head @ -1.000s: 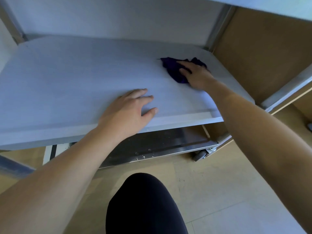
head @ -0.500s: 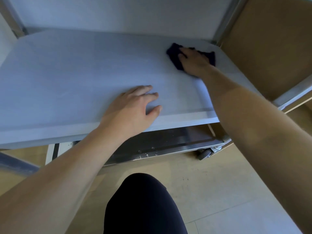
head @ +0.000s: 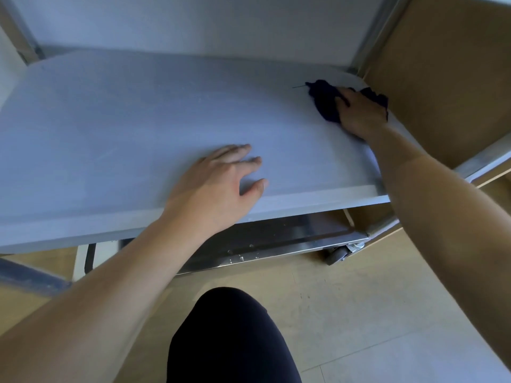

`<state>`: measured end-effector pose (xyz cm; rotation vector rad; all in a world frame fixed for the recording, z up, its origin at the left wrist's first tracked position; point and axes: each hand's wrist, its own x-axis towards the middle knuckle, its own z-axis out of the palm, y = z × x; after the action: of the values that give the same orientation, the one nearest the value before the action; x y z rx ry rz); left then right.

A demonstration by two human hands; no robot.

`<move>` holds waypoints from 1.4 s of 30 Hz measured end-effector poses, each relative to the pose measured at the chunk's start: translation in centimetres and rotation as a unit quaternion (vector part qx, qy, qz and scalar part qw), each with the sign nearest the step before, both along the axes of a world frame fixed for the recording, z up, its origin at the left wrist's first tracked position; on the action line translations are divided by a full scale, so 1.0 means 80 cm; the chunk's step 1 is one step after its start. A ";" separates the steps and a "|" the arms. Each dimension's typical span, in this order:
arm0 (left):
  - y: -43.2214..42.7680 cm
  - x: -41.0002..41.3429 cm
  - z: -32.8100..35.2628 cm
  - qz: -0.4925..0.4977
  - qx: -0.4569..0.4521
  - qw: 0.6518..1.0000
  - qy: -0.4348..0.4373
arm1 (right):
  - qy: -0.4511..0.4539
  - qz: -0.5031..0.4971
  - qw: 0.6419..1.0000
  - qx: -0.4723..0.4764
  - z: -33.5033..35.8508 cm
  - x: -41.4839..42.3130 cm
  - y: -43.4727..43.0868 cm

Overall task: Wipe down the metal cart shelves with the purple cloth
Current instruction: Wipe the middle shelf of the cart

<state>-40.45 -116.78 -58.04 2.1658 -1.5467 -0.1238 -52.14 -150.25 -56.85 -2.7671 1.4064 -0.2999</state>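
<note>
Cloth (head: 325, 102), judged soft and light, is pressed from above under the flat right hand (head: 359, 114) at the far right corner of the shelf (head: 138, 120); the left hand (head: 218, 183) is rested open near the front.

Shelf (head: 138, 120) bears purple cloth (head: 326, 105), left hand (head: 215, 183) flat.

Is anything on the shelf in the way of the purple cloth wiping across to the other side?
Only the left hand, resting flat near the front edge of the shelf. The right hand presses the purple cloth at the far right corner.
</note>
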 end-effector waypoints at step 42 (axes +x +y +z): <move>-0.001 -0.003 -0.005 0.007 -0.018 1.000 0.017 | -0.039 0.198 0.979 0.034 -0.006 0.051 0.110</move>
<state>-40.66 -116.89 -58.43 2.1357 -1.5050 -0.1267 -48.05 -141.45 -57.33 -2.8556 0.8046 -0.3325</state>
